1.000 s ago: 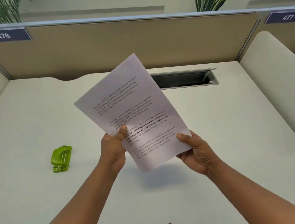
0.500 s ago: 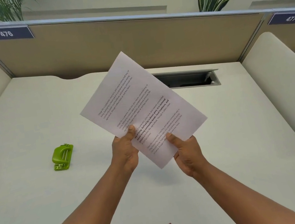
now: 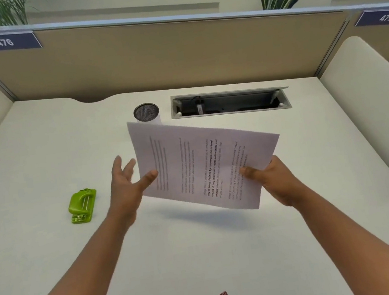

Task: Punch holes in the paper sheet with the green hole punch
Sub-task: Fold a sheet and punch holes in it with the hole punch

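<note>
On the far left I have the green hole punch (image 3: 83,206) lying flat on the white desk (image 3: 27,158), near the left side, with nothing touching it. It sits well apart from the paper and to the left of my left hand.

Next along, my left hand (image 3: 125,189) is spread, fingers splayed and pointing toward the far side. Its thumb lies against the left portion of the paper sheet (image 3: 203,163), but the fingers are not closed on it; I read this hand as released, touching at most with the thumb.

The sheet itself is held up above the desk, roughly in the middle, turned so its printed lines run up and down from my view. It casts a soft shadow on the desk just below. Behind its far left corner stands a small white cylinder (image 3: 147,115) with a dark mesh top, partly hidden by the paper. To the right of that, a cable slot (image 3: 229,102) is cut into the far part of the desk.

My right hand (image 3: 275,181) grasps the sheet at its right near edge, thumb on top, fingers underneath.
</note>
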`<state>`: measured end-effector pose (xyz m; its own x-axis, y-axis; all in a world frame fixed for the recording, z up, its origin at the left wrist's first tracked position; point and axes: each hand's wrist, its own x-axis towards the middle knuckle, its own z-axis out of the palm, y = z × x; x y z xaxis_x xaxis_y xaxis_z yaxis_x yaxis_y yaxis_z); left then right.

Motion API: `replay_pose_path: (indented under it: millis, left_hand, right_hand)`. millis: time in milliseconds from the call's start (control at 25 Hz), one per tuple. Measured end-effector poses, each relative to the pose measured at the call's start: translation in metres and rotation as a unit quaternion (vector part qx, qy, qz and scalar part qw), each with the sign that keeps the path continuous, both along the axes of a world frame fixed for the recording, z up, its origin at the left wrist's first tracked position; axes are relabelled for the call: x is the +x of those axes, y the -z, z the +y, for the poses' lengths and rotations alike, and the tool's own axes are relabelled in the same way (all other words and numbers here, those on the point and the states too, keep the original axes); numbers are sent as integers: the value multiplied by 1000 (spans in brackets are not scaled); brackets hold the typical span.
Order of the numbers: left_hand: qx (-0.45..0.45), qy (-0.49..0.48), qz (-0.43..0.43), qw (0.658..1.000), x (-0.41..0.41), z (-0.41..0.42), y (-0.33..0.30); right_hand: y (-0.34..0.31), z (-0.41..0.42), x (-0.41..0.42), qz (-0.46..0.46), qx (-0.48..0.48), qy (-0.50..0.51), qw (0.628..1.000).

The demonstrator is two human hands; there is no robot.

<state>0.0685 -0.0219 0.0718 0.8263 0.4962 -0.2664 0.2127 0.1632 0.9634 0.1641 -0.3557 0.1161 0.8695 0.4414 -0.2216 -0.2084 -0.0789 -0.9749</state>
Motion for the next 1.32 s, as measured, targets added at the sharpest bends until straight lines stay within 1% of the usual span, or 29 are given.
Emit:
replay_pose_path:
  millis: [80, 120, 360, 600, 840, 1040, 1120, 1240, 1320]
  left_hand:
    - [14, 64, -26, 998, 3, 7, -5]
    - [21, 77, -36, 996, 3, 6, -5]
    - [-6, 61, -56, 997, -4, -10, 8]
    - [-5, 59, -51, 997, -10, -15, 10]
    - [54, 45, -35, 997, -13, -18, 14]
    - [102, 1, -80, 992, -9, -19, 10]
    - [106, 5, -77, 991, -10, -22, 17]
    - [95, 32, -36, 994, -17, -29, 32]
    - [99, 34, -40, 994, -20, -32, 36]
  right_hand:
    - [1, -5, 2, -4, -21, -31, 999]
    - [1, -6, 2, -6, -25, -37, 999]
    - [11, -5, -4, -11, -41, -13, 999]
    - [24, 1, -9, -6, -43, -9, 999]
    - [40, 9, -11, -18, -37, 31, 999]
    - [44, 21, -12, -50, -17, 89, 995]
    - [50, 23, -15, -43, -18, 89, 995]
    - [60, 24, -23, -30, -58, 69, 995]
    - [61, 25, -27, -40, -71, 61, 995]
